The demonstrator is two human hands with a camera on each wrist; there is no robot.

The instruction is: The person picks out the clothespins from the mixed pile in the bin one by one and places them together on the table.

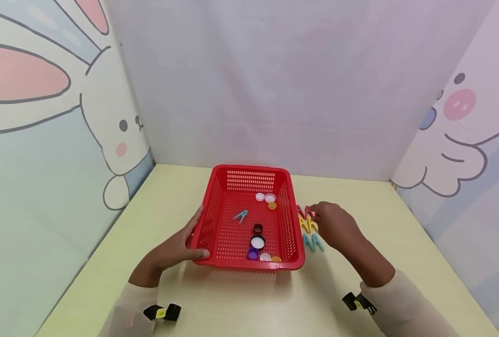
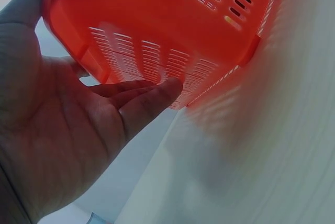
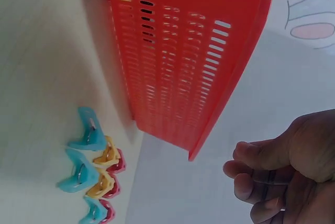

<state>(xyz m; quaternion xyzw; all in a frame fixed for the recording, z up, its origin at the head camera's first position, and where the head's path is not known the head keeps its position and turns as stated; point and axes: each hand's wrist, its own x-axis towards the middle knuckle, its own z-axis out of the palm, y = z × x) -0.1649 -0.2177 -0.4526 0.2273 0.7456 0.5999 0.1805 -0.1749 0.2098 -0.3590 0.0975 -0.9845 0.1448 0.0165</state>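
Observation:
A red perforated plastic basket point(image 1: 249, 266) stands on the table. My left hand point(image 1: 171, 250) grips its near left corner, thumb over the rim and fingers along the outer side, as the left wrist view shows. Inside the basket are a teal clothespin point(image 1: 241, 216) and several bottle caps, including a purple cap point(image 1: 253, 254). By the basket's right side, my right hand point(image 1: 335, 224) hovers over rows of clothespins: red point(image 1: 301, 213), yellow point(image 1: 304, 223) and teal point(image 1: 312, 243). In the right wrist view its fingers are loosely curled with nothing between them. In the head view it partly covers the rows.
A pale wood-look table point(image 1: 359, 196) carries everything. Behind it hangs a plain whitish backdrop point(image 1: 258, 93). Panels with a cartoon rabbit point(image 1: 110, 126) and another cartoon animal point(image 1: 456, 140) flank the left and right sides.

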